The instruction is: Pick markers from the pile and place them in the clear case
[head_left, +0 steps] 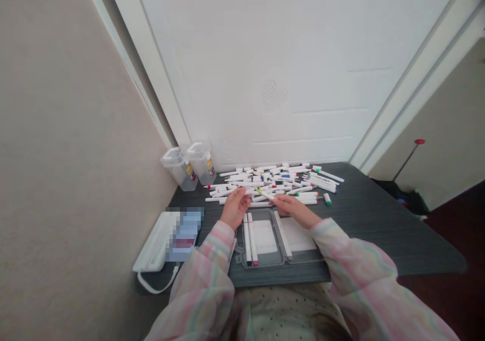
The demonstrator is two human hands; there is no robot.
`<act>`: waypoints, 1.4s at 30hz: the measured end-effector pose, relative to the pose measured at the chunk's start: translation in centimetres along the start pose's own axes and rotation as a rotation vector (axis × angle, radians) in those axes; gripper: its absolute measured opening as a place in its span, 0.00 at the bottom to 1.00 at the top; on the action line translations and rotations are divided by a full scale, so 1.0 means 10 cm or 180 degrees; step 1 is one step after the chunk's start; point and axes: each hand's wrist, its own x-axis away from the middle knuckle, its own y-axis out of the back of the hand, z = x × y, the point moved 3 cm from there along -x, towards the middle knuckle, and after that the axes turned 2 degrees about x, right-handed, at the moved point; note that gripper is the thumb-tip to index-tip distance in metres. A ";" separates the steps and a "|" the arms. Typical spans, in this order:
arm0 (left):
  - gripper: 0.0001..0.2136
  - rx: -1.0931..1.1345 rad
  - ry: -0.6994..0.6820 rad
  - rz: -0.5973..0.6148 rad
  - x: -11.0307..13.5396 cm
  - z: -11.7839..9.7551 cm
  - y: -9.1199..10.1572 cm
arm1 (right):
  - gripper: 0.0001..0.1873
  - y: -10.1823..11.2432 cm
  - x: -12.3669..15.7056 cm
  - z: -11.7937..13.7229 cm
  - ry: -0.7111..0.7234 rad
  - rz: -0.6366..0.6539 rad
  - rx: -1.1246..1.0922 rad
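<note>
A heap of white marker pens (276, 182) with coloured caps lies across the back of the dark table (379, 230). My left hand (235, 207) and my right hand (290, 205) meet at the near edge of the heap, together gripping one white marker (265, 194) between their fingertips. Below them lies an open clear plastic case (265, 240). It holds three markers laid lengthwise: two on the left side (250, 240) and one along the middle divider (283, 236).
Two clear plastic tubs (187, 166) with lids stand at the table's back left corner. A white box with a strap (155, 247) lies at the left edge by the wall. A white door is directly behind the table.
</note>
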 end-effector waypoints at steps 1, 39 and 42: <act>0.06 0.0063 0.0012 -0.0002 0.01 0.01 -0.01 | 0.22 -0.01 0.01 -0.01 -0.0015 0.0070 -0.0036; 0.08 -0.0247 0.0055 0.0373 0.09 0.16 -0.07 | 0.23 -0.02 0.11 -0.14 -0.0264 -0.0042 -0.0144; 0.08 -0.0300 0.0108 0.0396 0.08 0.17 -0.07 | 0.22 -0.02 0.10 -0.16 -0.0264 -0.0051 -0.0182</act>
